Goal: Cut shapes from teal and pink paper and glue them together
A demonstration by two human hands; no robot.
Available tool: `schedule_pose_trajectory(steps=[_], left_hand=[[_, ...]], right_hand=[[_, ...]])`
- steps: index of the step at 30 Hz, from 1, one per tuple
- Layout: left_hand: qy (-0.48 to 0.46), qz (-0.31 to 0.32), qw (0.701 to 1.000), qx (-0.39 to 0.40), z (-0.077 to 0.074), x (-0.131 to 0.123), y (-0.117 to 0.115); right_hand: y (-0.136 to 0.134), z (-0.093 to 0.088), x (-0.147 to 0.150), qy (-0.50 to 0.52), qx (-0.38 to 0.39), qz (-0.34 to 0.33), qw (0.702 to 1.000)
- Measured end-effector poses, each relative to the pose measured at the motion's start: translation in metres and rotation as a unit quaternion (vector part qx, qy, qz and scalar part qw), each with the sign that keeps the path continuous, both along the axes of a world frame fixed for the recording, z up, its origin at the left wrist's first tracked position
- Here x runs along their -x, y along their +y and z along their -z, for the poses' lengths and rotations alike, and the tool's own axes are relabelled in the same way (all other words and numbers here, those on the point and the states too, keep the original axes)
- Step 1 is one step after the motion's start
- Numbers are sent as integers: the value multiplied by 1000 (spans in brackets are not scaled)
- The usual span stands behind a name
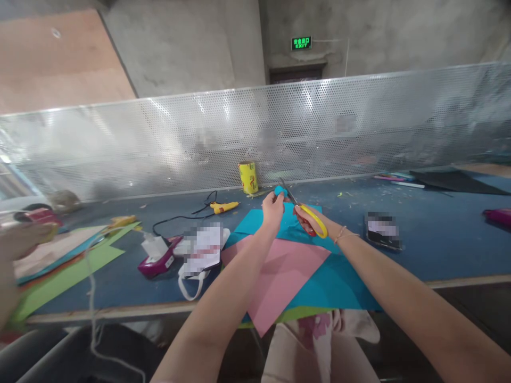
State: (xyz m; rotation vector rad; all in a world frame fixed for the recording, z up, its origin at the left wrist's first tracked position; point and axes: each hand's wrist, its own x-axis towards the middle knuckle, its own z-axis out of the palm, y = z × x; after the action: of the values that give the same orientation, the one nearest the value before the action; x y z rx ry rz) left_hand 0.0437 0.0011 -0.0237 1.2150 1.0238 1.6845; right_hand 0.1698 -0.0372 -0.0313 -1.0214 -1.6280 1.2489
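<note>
My left hand (pixel 273 206) is closed, pinching a small teal paper piece (pixel 279 190) held up above the table. My right hand (pixel 306 219) grips yellow-and-red-handled scissors (pixel 307 213), whose blades point up and left and meet the teal piece. Both hands hover over a teal sheet (pixel 335 282) and a pink sheet (pixel 279 276) lying overlapped on the blue tabletop (pixel 439 234), with a green sheet edge showing under them at the near edge.
A yellow glue gun (pixel 224 207) with black cord, a yellow can (pixel 248 177), a magenta device (pixel 156 260), a white pouch (pixel 202 250) and a phone (pixel 382 230) lie around. Green and orange sheets (pixel 67 266) lie left. A perforated metal screen (pixel 255 138) backs the table. Another person's hand (pixel 24 239) is at far left.
</note>
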Motion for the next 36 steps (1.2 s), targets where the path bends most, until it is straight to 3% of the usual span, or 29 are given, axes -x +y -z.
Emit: schedule_pose_trajectory(steps=[7, 15, 36], left_hand=[[-14, 24, 999, -37, -1, -3, -4], [-8, 36, 999, -30, -2, -3, -4], [8, 28, 999, -36, 1, 0, -1]], right_hand=[[2, 4, -1, 21, 1, -4, 1000], [-6, -4, 1, 15, 15, 2, 1000], [-2, -1, 0, 8, 2, -8, 1000]])
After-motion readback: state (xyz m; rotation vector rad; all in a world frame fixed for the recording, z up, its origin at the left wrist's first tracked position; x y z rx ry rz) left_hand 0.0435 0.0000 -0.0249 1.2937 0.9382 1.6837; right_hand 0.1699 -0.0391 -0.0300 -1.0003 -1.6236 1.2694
